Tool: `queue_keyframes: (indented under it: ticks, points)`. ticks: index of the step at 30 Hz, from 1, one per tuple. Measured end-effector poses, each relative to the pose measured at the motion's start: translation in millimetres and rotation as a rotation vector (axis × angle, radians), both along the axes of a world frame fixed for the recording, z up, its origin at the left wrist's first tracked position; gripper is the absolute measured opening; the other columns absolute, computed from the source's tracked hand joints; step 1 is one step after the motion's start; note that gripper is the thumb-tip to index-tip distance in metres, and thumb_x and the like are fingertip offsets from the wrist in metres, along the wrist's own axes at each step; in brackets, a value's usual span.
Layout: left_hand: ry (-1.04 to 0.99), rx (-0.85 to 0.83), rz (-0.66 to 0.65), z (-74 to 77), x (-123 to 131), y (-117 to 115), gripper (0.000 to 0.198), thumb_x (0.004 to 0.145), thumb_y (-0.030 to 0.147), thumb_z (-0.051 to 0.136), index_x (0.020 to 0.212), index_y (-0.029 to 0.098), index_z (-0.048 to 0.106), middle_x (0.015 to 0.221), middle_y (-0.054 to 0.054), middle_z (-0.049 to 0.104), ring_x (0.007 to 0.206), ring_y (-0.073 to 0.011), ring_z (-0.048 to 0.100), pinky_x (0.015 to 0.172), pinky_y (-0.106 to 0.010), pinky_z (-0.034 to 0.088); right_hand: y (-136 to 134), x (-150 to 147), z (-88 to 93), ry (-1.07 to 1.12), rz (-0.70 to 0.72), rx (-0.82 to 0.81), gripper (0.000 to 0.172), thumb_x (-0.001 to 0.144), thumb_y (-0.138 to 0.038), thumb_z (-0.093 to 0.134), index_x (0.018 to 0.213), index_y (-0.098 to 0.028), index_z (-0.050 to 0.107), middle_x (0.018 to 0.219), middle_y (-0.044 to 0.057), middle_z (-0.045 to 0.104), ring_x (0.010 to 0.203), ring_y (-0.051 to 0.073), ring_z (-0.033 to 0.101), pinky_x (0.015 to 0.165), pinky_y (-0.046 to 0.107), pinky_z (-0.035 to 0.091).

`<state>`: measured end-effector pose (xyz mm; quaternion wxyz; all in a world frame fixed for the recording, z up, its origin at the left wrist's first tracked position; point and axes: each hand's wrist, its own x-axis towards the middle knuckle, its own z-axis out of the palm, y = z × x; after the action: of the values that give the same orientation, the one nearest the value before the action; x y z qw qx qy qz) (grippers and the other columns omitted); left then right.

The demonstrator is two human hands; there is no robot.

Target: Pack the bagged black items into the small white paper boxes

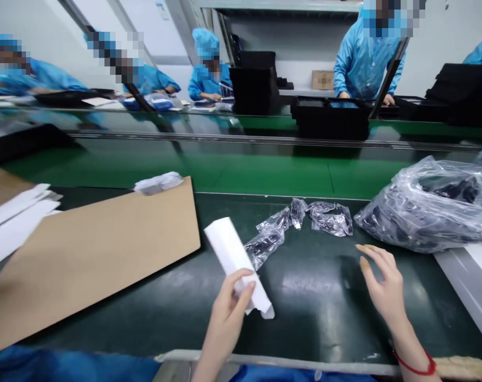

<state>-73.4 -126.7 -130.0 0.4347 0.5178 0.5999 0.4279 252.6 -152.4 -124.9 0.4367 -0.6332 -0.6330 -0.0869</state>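
My left hand (231, 302) is closed around a narrow white paper box (230, 246), which tilts up and to the left over the dark green table. A flap stands out at its lower end. Just beyond the box lie several small clear plastic packets (265, 244) with dark items inside, strung out towards the right. My right hand (384, 284) hovers above the table at the right, fingers apart and nothing in them. It is nearest to a large clear bag (420, 212) filled with dark packets.
A brown cardboard sheet (117, 249) covers the left side, a crumpled white piece (159, 183) on its far edge. White folded boxes (18, 223) are stacked at far left. Under the large bag sits a white-grey box (470, 286). Across the green belt (265, 170), several people in blue work beside black trays (330, 116).
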Motion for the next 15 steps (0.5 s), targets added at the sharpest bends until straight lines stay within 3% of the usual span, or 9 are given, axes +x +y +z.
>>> queue_keyframes:
  ticks: [4, 8, 11, 15]
  points:
    - [-0.223, -0.036, -0.125, 8.7, 17, -1, 0.046, 0.088, 0.062, 0.055, 0.111, 0.023, 0.060, 0.115, -0.010, 0.070, 0.092, -0.0247, 0.070, 0.078, -0.034, 0.057, 8, -18, -4.6, 0.023, 0.128, -0.085, 0.023, 0.095, -0.027, 0.053, 0.113, -0.024, 0.066, 0.107, 0.006, 0.068, 0.100, 0.019, 0.063, 0.085, 0.035, 0.053]
    - [-0.557, 0.057, -0.142, 29.3, 23, -9, 0.046, 0.089, 0.061, 0.053, 0.118, 0.026, 0.051, 0.113, -0.010, 0.072, 0.105, -0.0301, 0.069, 0.089, -0.043, 0.057, 12, -29, 0.2, 0.013, 0.231, -0.175, 0.024, 0.097, -0.027, 0.050, 0.116, -0.024, 0.063, 0.109, 0.006, 0.069, 0.102, 0.020, 0.063, 0.086, 0.036, 0.054]
    - [-0.559, 0.236, -0.122, 40.9, 23, -13, 0.049, 0.082, 0.054, 0.068, 0.118, 0.031, 0.045, 0.109, -0.008, 0.074, 0.103, -0.0298, 0.071, 0.083, -0.040, 0.059, 24, -50, 7.5, -0.032, 0.341, -0.252, 0.031, 0.097, -0.024, 0.046, 0.126, -0.024, 0.057, 0.117, 0.006, 0.068, 0.109, 0.019, 0.061, 0.092, 0.037, 0.053]
    - [-0.419, 0.510, -0.044, 37.9, 22, -12, 0.057, 0.069, 0.026, 0.085, 0.110, 0.036, 0.045, 0.102, 0.001, 0.075, 0.085, -0.0243, 0.076, 0.071, -0.034, 0.062, 58, -106, 11.5, -0.154, 0.555, -0.365, 0.047, 0.093, -0.014, 0.046, 0.138, -0.026, 0.049, 0.135, 0.006, 0.059, 0.126, 0.019, 0.052, 0.101, 0.037, 0.050]
